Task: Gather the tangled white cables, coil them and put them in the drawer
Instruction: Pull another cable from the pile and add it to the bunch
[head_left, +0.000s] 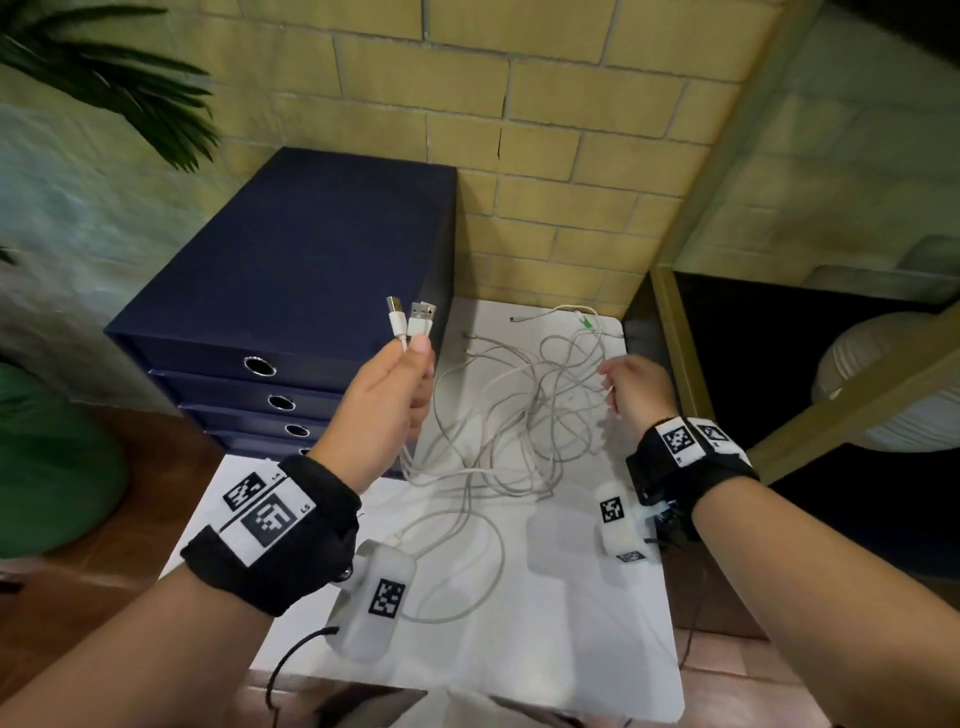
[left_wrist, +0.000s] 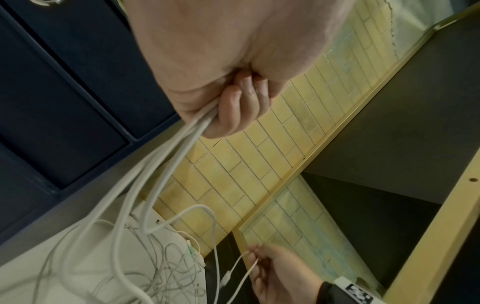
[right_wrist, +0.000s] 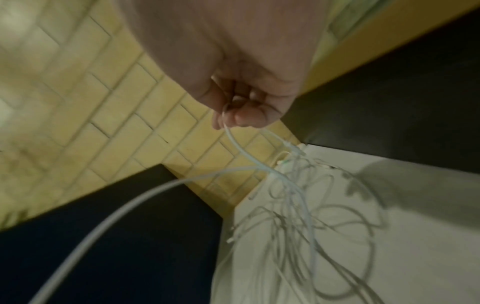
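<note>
Navy drawer unit (head_left: 291, 291) at table (head_left: 561, 623) left edge, drawers shut. Tangled white cables (head_left: 519, 415) on table between hands. Left hand (head_left: 392, 395) grip closed round two cable ends, USB plugs (head_left: 413, 314) upright. Right hand (head_left: 636, 387) pinching thin strand.

A: Drawer unit (head_left: 291, 270) where?
B: Back left on table (head_left: 571, 623), against wall (head_left: 545, 156). Cable tangle (head_left: 524, 415) right of it, on table.
A: Hands?
B: Left hand (head_left: 397, 395) left of tangle, gripping plug ends (head_left: 413, 317) above it. Right hand (head_left: 636, 387) right of tangle, pinching a strand.
A: Elsewhere?
B: Plant (head_left: 104, 78) far left, shelf (head_left: 831, 389) right.
</note>
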